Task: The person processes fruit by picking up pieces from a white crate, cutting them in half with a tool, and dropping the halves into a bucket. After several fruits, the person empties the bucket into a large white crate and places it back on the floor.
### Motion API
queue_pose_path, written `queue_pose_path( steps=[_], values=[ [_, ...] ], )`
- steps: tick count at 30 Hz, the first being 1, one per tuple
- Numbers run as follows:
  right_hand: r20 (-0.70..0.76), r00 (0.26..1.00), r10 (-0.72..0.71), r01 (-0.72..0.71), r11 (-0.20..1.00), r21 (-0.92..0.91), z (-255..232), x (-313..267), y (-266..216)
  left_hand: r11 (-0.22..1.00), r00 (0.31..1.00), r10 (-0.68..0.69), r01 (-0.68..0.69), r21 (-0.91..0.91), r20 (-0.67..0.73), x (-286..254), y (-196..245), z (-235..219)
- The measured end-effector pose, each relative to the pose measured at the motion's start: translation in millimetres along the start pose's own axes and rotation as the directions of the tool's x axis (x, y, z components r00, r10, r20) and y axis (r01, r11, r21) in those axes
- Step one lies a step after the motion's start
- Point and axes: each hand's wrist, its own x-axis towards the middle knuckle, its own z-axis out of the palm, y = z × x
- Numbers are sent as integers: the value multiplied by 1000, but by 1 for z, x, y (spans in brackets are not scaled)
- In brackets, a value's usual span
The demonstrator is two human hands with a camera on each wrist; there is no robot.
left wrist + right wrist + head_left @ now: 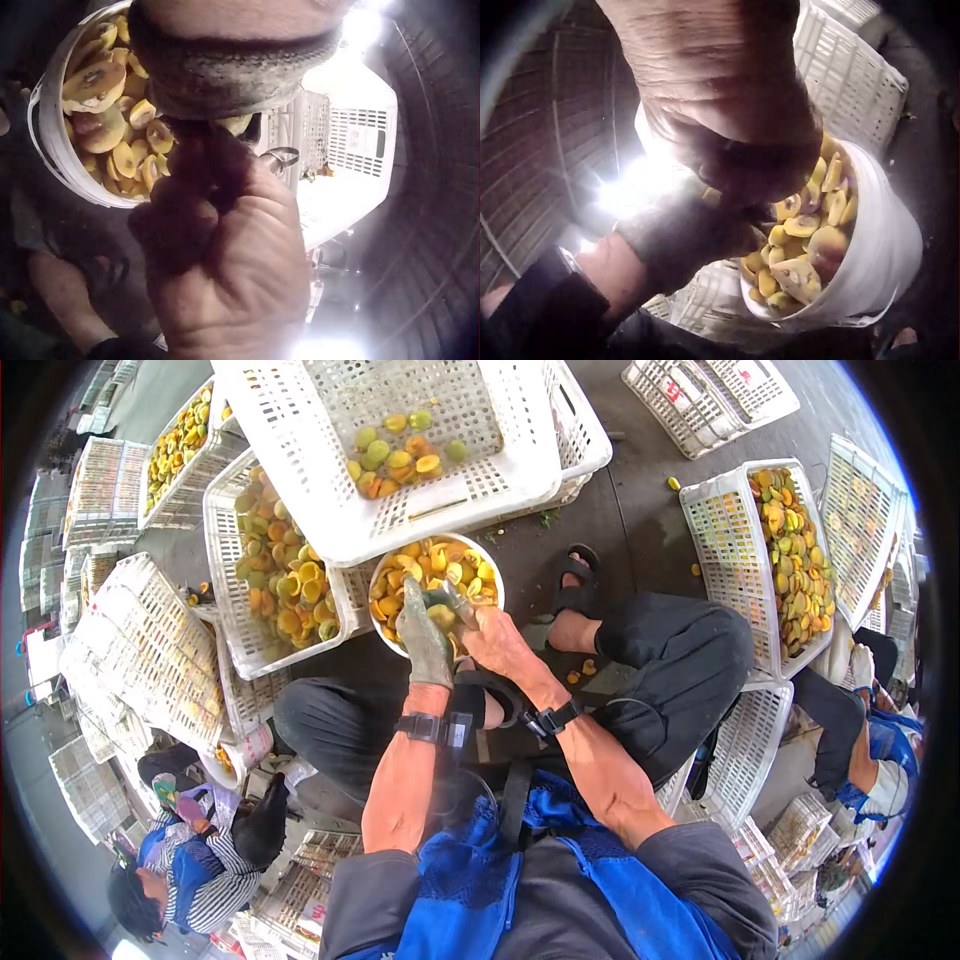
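Observation:
Over a white bucket (pixel 499 585) of cut yellow fruit, the gloved left hand (pixel 427 638) holds a yellow-green fruit (pixel 441 617) in curled fingers. The bare right hand (pixel 496 644) meets it from the right, its fingers curled round a metal tool (pixel 455 598) whose blade lies by the fruit. In the left wrist view, a metal loop (pixel 282 156) of the tool sticks out beyond the right hand (pixel 240 255). The right wrist view shows both hands close together beside the bucket (pixel 885 232); the fruit there is mostly hidden.
A white crate (pixel 350 545) with several whole fruits stands beyond the bucket. Crates of cut fruit stand left (pixel 222 550) and right (pixel 720 540). Sandalled feet (pixel 575 585) flank the bucket's near side. Other people sit at lower left (pixel 205 865) and at the right edge (pixel 880 760).

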Motion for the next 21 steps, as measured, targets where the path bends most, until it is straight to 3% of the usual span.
queue_pose_path(
  steps=[2, 3, 6, 9, 12, 13, 16, 19, 21],
  values=[
    [-4, 988, -156, 150, 959, -242, 0, -10, 8, 988, 991, 44, -62, -138, -126, -9, 9, 17],
    [23, 970, -242, 239, 933, -270, -1, -16, 11, 995, 994, 24, -34, -91, -108, -7, 11, 12],
    [43, 962, -270, 267, 896, -354, 14, -24, 25, 996, 998, 28, -33, -78, -57, 3, 3, -1],
    [113, 991, -64, 99, 938, -333, 24, -21, 19, 997, 997, 3, 3, 73, -82, -11, 21, 4],
    [50, 999, -2, 16, 962, -272, 43, -20, 30, 990, 997, 48, -40, 137, -54, 1, 9, -9],
    [28, 989, -147, 149, 968, -200, 46, -18, 31, 984, 999, 30, -24, 175, -30, -1, 11, -12],
    [320, 942, 101, -172, 964, 203, 37, -15, 21, 963, 998, -15, -2, 270, 62, 2, 23, -16],
    [552, 740, 385, -577, 786, 224, 18, -6, -19, 948, 984, -94, 42, 317, 151, 8, 30, -16],
    [662, 662, 351, -662, 689, 297, 11, -7, -30, 940, 970, -158, 91, 327, 184, 12, 33, -10]
  ],
)
